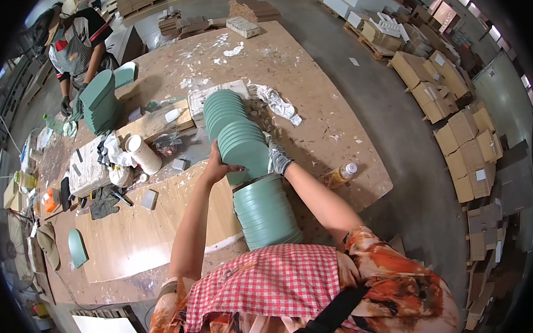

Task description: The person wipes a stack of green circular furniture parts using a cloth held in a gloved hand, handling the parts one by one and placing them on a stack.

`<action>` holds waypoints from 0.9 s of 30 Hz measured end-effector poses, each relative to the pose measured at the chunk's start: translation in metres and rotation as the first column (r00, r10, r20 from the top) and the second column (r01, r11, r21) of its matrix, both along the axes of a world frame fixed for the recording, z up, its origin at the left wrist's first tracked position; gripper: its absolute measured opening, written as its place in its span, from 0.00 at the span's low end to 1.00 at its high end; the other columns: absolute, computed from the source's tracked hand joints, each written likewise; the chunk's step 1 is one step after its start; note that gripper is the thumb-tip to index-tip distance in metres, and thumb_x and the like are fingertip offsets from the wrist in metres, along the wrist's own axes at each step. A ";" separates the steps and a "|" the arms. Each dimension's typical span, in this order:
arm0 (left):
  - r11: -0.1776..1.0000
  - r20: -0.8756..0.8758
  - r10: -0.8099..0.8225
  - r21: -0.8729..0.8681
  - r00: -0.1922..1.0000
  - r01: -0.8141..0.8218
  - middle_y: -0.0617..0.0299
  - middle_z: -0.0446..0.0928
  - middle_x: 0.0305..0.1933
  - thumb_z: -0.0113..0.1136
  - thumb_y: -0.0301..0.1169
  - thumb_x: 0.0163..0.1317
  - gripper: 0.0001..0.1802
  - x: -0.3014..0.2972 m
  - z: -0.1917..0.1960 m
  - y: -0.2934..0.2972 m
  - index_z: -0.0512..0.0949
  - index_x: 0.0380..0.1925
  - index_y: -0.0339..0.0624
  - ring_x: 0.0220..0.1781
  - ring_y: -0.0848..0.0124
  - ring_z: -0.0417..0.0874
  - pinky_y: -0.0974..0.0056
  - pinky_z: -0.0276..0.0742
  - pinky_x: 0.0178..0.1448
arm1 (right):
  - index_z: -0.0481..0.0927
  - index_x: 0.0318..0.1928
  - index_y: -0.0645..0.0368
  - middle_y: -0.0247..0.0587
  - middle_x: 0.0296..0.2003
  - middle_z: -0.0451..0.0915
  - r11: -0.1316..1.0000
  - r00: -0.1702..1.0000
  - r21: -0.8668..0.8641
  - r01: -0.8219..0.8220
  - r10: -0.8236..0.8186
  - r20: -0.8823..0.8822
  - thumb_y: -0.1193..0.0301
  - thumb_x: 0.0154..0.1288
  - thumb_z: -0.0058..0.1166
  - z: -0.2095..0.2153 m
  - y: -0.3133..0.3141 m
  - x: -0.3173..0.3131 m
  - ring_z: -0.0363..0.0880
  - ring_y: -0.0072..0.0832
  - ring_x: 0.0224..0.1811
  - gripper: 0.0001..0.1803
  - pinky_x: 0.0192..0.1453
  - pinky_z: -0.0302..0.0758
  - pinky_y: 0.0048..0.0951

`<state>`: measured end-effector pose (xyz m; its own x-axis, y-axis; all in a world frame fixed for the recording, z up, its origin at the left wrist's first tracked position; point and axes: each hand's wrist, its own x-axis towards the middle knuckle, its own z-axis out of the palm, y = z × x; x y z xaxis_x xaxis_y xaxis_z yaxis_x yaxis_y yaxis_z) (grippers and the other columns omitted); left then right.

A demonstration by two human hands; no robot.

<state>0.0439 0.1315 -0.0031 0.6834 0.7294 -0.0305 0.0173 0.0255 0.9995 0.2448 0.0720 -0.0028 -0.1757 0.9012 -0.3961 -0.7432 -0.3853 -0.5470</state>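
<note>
In front of me a row of overlapping green round-ended panels leans along the table. My left hand is bare and grips the left edge of the nearest of them, thumb lying across its face. At the opposite edge my right hand, in a grey knitted glove, is closed on the same panels; how many lie between the hands I cannot tell. Closer to my body rests another stack of green panels, reaching to my checked apron. The far end of the row is by a white stained block.
A clear bottle with amber liquid lies at right. Left are a white cup-like cylinder, rags, a grey glove and a small green panel. A co-worker stands far left by stacked green panels. Cartons line the right.
</note>
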 end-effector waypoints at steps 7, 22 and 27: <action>0.981 0.038 -0.003 -0.193 0.999 0.010 0.46 0.60 0.61 0.64 0.08 0.40 0.59 -0.004 -0.015 0.005 0.37 0.65 0.50 0.54 0.52 0.74 0.48 0.85 0.44 | 0.67 0.61 0.55 0.40 0.56 0.70 0.942 0.383 0.330 0.064 -0.329 0.863 0.57 0.67 0.37 0.011 0.036 -0.013 0.69 0.33 0.56 0.25 0.63 0.63 0.29; 0.857 -0.201 0.076 0.514 0.977 0.039 0.55 0.62 0.67 0.76 0.23 0.36 0.55 -0.007 -0.034 0.001 0.55 0.67 0.45 0.67 0.59 0.64 0.60 0.61 0.69 | 0.69 0.62 0.51 0.42 0.65 0.63 0.851 -0.680 -0.074 -0.520 -0.360 0.638 0.56 0.67 0.37 0.078 0.022 -0.090 0.57 0.38 0.68 0.26 0.72 0.46 0.44; 0.994 -0.071 0.067 0.088 0.995 -0.061 0.51 0.57 0.67 0.66 0.10 0.39 0.62 -0.008 -0.027 -0.009 0.37 0.69 0.49 0.64 0.62 0.64 0.61 0.74 0.59 | 0.64 0.65 0.53 0.53 0.68 0.53 0.941 -0.589 0.178 -0.288 -0.320 0.743 0.57 0.67 0.39 0.079 0.005 -0.066 0.52 0.49 0.70 0.28 0.72 0.45 0.48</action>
